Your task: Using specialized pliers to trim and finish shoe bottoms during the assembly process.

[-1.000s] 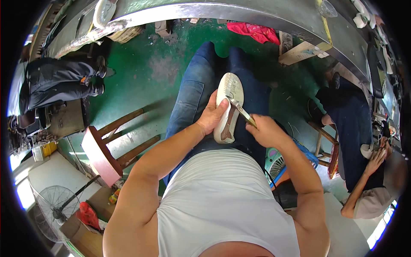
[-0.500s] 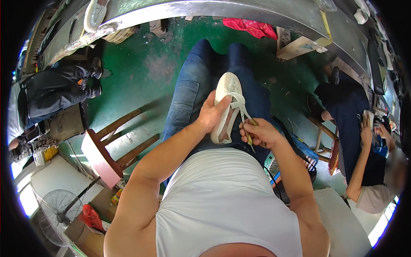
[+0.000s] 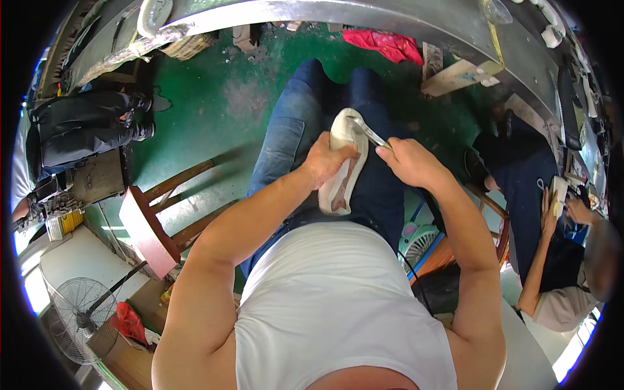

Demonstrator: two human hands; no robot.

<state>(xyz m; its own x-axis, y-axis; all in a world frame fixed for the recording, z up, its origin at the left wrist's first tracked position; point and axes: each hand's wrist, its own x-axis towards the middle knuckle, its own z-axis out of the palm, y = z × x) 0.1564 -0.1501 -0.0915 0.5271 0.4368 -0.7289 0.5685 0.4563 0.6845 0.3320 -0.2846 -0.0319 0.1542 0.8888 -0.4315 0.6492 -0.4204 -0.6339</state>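
Note:
A white shoe (image 3: 342, 125) lies over my lap, its toe pointing away from me and its brownish inside showing. My left hand (image 3: 328, 161) is closed around its left side near the middle, with the thumb over the top. My right hand (image 3: 415, 162) is closed on a metal tool that looks like pliers (image 3: 372, 135). The tool's far end touches the shoe's toe; its handles are hidden inside my fist.
A metal-edged workbench (image 3: 292, 13) curves across the far side. A wooden stool (image 3: 153, 231) and a standing fan (image 3: 81, 318) are at left. A small green fan (image 3: 419, 240) sits by my right side. Co-workers are at left and right, one holding a light shoe (image 3: 559, 195).
My right hand has moved up and outward, and the pliers now meet the shoe's toe instead of hanging beside its heel. White straps over the shoe no longer show. My left hand stays on the shoe.

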